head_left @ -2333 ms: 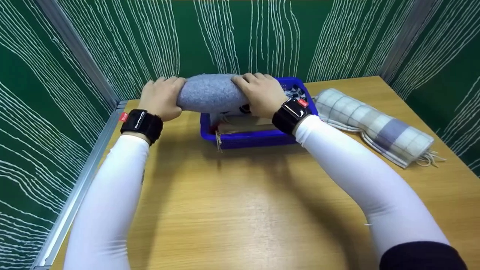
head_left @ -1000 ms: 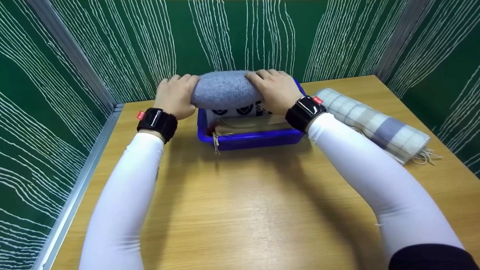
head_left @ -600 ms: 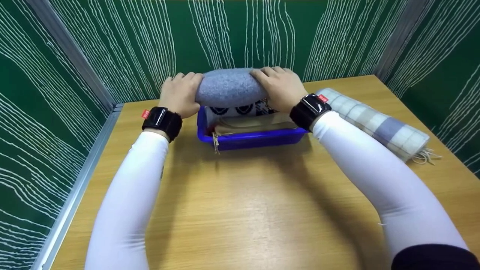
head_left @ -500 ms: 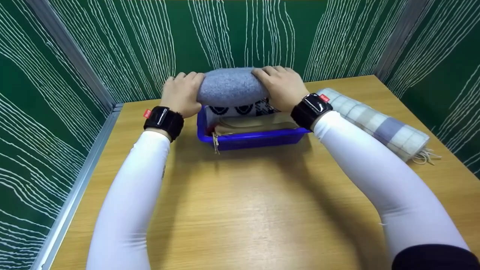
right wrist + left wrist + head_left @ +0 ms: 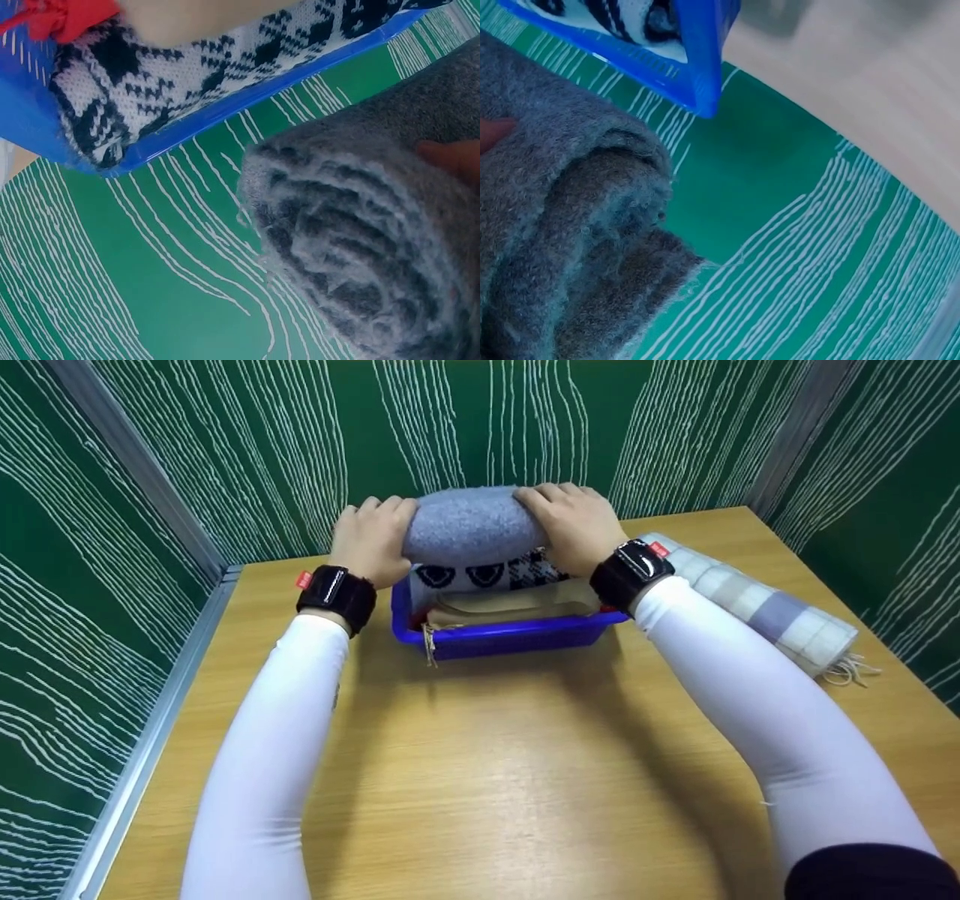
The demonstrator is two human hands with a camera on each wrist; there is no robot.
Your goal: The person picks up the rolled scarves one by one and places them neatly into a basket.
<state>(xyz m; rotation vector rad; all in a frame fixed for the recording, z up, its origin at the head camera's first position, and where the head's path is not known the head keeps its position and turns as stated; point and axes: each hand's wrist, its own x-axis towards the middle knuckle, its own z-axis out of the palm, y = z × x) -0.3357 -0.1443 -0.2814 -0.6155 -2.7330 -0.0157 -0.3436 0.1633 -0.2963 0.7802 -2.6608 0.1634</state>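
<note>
My left hand [image 5: 373, 540] and right hand [image 5: 579, 529] grip the two ends of a rolled grey woollen scarf [image 5: 474, 526], raised over the back of a blue plastic basket [image 5: 517, 630]. Its spiral layers show at the ends in both wrist views. Inside the basket lie a black-and-white patterned knit scarf [image 5: 484, 576] and, in front of it, a tan folded scarf [image 5: 517, 606] whose fringe hangs over the front rim. Red cloth [image 5: 75, 16] shows at one end of the basket in the right wrist view.
To the right of the basket a rolled plaid scarf [image 5: 772, 611] with white fringe lies slantwise on the wooden table [image 5: 480, 750], partly behind my right forearm. Green panels [image 5: 465, 420] with white wavy lines enclose the back and sides, joined by metal posts.
Both hands have carried the grey scarf rightward and slightly upward above the basket. More of the knit scarf beneath it shows now.
</note>
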